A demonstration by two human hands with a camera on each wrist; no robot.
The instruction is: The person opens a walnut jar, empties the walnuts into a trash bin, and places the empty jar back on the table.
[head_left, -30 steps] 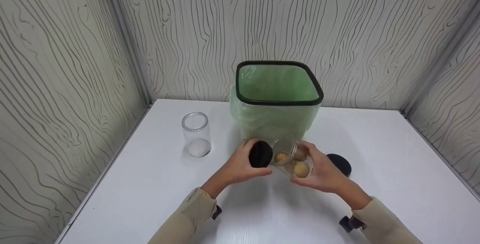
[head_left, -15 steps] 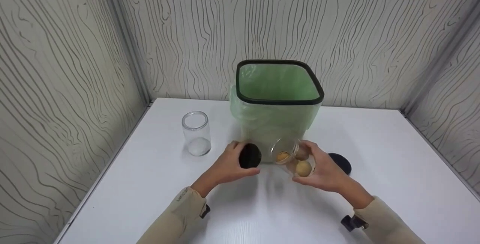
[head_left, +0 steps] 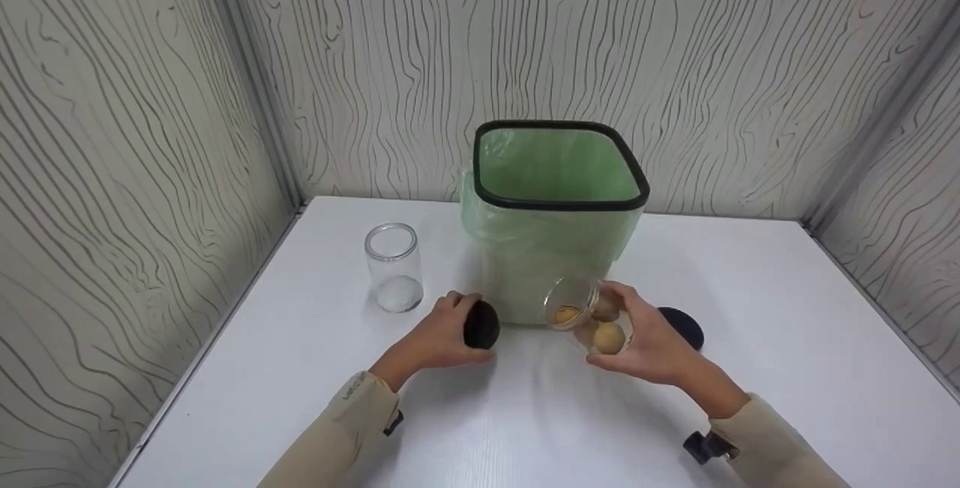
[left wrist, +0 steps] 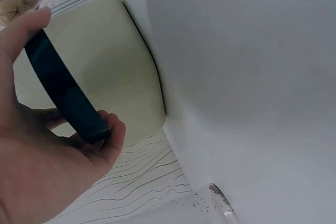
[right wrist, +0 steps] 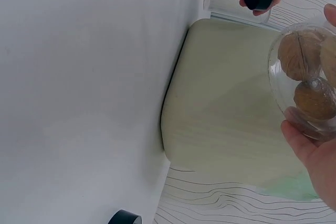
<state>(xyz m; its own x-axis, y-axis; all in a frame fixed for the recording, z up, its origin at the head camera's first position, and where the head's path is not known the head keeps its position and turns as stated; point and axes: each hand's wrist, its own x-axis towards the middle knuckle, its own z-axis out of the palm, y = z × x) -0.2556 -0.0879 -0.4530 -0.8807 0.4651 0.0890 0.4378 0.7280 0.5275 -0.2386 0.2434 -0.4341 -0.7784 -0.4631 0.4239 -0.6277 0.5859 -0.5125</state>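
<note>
My left hand (head_left: 431,339) grips a round black lid (head_left: 481,325) by its rim, standing on edge just above the white table; the left wrist view shows thumb and fingers on opposite sides of the lid (left wrist: 63,90). To the right, my right hand (head_left: 649,349) holds a clear jar (head_left: 570,290) tilted, its uncovered mouth facing left. Inside lie several round brown nuts (head_left: 608,338) that look like walnuts; the ridged walnut (right wrist: 315,100) shows through the jar's bottom in the right wrist view. Lid and jar are apart.
Behind the hands stands a bin (head_left: 551,248) with a pale green liner and dark rim (head_left: 562,205). A second clear jar (head_left: 394,274) stands upright at left. Another black lid (head_left: 684,328) lies on the table (head_left: 787,308) beyond my right hand. Patterned walls enclose the table.
My left hand has drawn the black lid away from the jar, moving left and lower toward the table. My right hand and its jar have barely shifted.
</note>
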